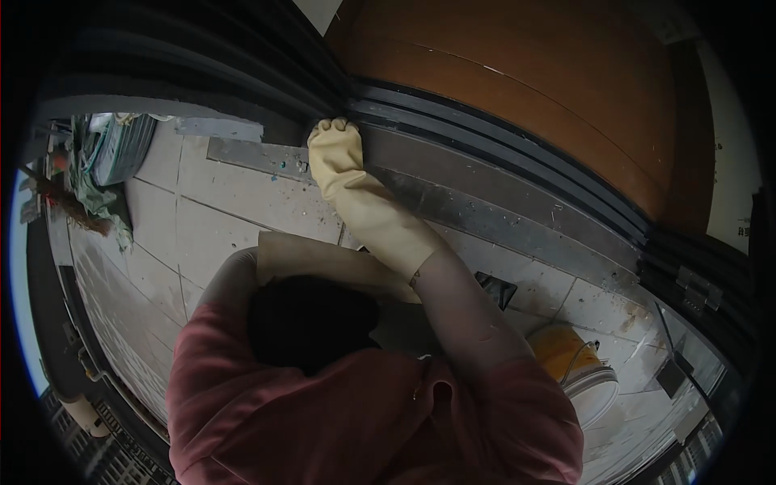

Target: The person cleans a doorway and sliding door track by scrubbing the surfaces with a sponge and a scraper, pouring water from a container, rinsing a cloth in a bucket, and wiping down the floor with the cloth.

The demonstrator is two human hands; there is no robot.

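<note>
My right hand [335, 149], in a long cream rubber glove, is at the inner corner of a dark sliding-door frame [485, 141]. Its fingers are curled closed against the sill, and whatever they may hold is hidden. My left arm, in a matching glove [323, 257], lies bent across in front of me. The left hand itself is out of sight behind my right forearm. Small bits of debris [283, 165] are scattered on the grey sill strip [242, 153] beside my right hand.
A white bucket [594, 396] and an orange container [562, 347] stand at lower right. A dark flat object [495, 291] lies on the tiles [218, 214]. At left are a basket [133, 149], a green cloth [113, 206] and a brush-like thing [77, 212]. Brown flooring [525, 81] lies beyond the track.
</note>
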